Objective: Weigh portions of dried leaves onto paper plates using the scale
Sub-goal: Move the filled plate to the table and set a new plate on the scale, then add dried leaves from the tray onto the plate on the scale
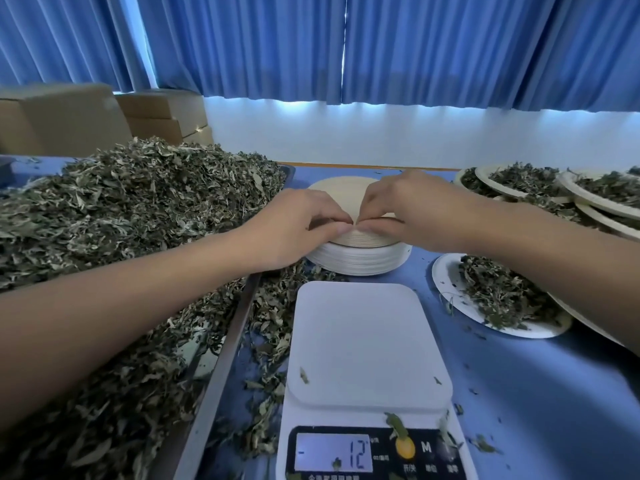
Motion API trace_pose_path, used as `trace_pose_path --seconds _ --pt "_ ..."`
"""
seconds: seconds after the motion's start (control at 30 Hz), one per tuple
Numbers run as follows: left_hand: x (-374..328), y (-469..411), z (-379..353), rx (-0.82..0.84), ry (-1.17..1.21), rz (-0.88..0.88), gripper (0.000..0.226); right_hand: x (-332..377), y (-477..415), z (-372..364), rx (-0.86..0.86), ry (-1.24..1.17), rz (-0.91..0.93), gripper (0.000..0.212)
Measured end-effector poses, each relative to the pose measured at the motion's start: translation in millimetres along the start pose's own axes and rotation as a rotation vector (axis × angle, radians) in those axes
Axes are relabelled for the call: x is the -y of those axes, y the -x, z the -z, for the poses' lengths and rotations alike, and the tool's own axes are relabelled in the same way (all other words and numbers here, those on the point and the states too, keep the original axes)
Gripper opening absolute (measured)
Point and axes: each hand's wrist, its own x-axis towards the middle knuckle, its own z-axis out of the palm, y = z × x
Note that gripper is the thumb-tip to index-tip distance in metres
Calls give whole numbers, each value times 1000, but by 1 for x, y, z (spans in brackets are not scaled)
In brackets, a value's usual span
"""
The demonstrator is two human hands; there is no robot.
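Observation:
A stack of upside-down paper plates stands behind the white scale. My left hand and my right hand meet at the near rim of the top plate, fingertips pinching its edge. The scale's platform is bare except for a few leaf crumbs, and its display reads about -12. A big heap of dried leaves fills a metal tray on the left. A filled plate lies to the right of the scale.
Several filled plates overlap at the back right. Loose leaves are scattered on the blue tabletop between tray and scale. Cardboard boxes stand at the back left, under blue curtains.

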Motion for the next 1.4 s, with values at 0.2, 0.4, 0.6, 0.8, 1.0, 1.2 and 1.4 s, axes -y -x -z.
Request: trace_pose_path --seconds 0.2,0.4,0.6,0.8,1.0,1.2,1.4 --pt "1 1 2 10 -34 -22 22 -3 4 -3 17 -49 18 25" --pt "1 0 3 21 -36 -16 22 -3 5 -1 -1 -45 31 24" --pt "0 0 4 30 -39 -18 21 3 4 3 11 109 109 31" --pt "-4 -1 10 9 -57 -47 23 6 5 10 -17 198 117 39" --pt "-14 -7 23 -70 -98 -69 27 3 6 25 -99 178 67 34" --pt "-34 5 38 -92 -82 -86 23 25 24 40 -147 115 53 40" --pt "-62 62 42 96 -126 -221 21 80 82 19 -279 251 204 18"
